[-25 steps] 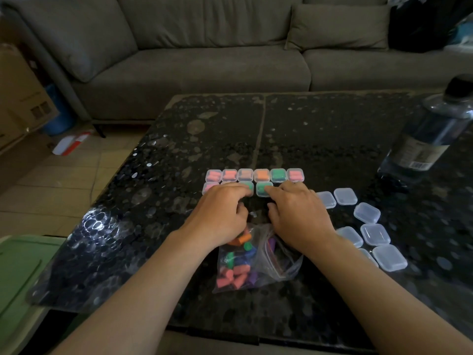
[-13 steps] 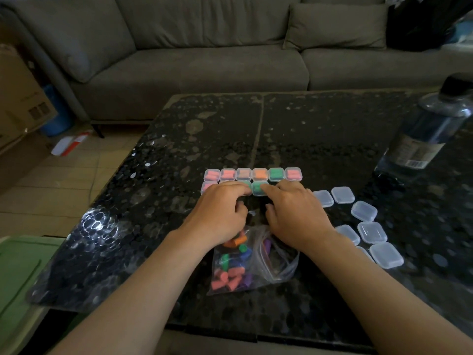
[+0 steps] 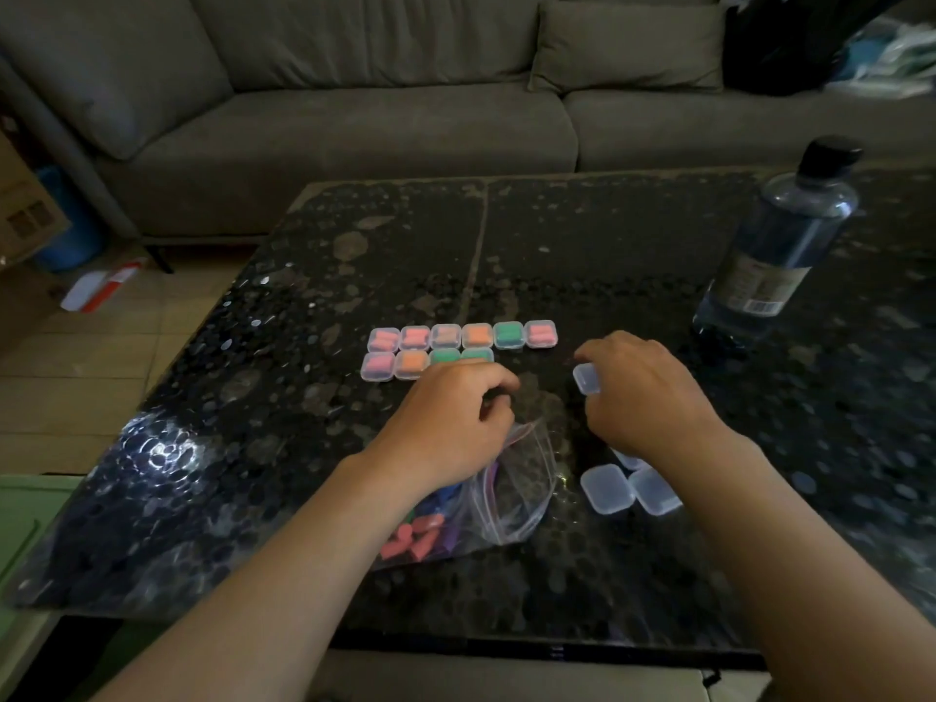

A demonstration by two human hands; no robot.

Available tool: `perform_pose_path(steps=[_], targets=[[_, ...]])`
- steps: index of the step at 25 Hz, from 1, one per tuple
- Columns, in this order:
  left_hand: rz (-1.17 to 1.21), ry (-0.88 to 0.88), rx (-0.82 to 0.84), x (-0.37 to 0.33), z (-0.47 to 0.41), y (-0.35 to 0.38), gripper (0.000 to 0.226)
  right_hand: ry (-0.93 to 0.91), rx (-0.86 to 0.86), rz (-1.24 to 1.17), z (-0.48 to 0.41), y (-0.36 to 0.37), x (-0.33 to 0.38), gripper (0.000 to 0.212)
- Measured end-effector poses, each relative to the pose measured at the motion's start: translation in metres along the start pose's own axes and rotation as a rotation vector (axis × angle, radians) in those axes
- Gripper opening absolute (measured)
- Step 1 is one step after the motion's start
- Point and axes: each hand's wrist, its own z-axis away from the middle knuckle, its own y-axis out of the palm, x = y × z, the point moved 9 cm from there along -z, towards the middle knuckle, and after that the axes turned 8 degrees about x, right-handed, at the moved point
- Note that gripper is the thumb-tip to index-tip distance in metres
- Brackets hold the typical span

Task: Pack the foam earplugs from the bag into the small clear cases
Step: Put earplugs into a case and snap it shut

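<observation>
Both hands have left the second row of filled cases (image 3: 428,362), where they were pressed close together half a second ago, and now sit apart. The right hand (image 3: 643,392) has swung out to the right and pinches a clear case (image 3: 585,378) between thumb and fingertips, holding it just above the desk (image 3: 608,245). The left hand (image 3: 451,423) has drawn back toward the person and hovers over the open mouth of the bag (image 3: 511,488), knuckles up and fingers curled under. Whether it grips anything beneath them cannot be told.

Both forearms reach in from the near edge, angled slightly toward each other.

Ten filled cases lie in two rows on the desk ahead of the left hand, six behind and four in front, showing pink, orange and green. The bag lies flat under the left wrist with loose earplugs (image 3: 415,542) bunched at its near end. More empty cases (image 3: 607,488) lie beside the right forearm, partly hidden by it. A bottle (image 3: 780,235) stands at the far right, and a sofa (image 3: 354,129) runs behind the desk.
</observation>
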Motion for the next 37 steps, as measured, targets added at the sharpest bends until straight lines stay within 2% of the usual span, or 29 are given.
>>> perform_pose_path(steps=[5, 11, 15, 20, 24, 27, 31, 34, 37], targets=[[0.020, -0.032, 0.051, -0.004, 0.000, 0.009, 0.025, -0.009, -0.002, -0.001, -0.001, 0.001, -0.002, 0.050], [0.027, -0.058, 0.062, -0.002, 0.000, 0.008, 0.025, -0.016, -0.046, -0.057, -0.002, 0.003, 0.000, 0.040], [0.102, -0.063, -0.012, 0.001, 0.001, -0.001, 0.026, -0.125, -0.102, -0.310, 0.006, -0.004, 0.006, 0.037], [0.475, -0.114, -0.074, 0.010, 0.003, -0.009, 0.021, -0.309, -0.112, -0.561, 0.023, -0.012, 0.027, 0.037], [0.608, -0.068, -0.089, 0.005, 0.011, -0.017, 0.025, -0.406, -0.106, -0.708, 0.031, -0.012, 0.039, 0.033], [0.626, -0.004, -0.124, 0.005, 0.016, -0.026, 0.029, -0.387, -0.057, -0.933, 0.032, -0.007, 0.036, 0.025], [0.671, 0.036, -0.121, 0.000, 0.024, -0.029, 0.024, -0.327, 0.104, -1.145, 0.031, 0.006, 0.042, 0.011], [0.670, 0.059, -0.137, 0.002, 0.026, -0.031, 0.014, -0.324, 0.121, -1.191, 0.032, 0.008, 0.044, 0.010], [0.661, 0.064, -0.140, 0.004, 0.025, -0.032, 0.015, -0.329, 0.142, -1.199, 0.033, 0.009, 0.046, 0.013]])
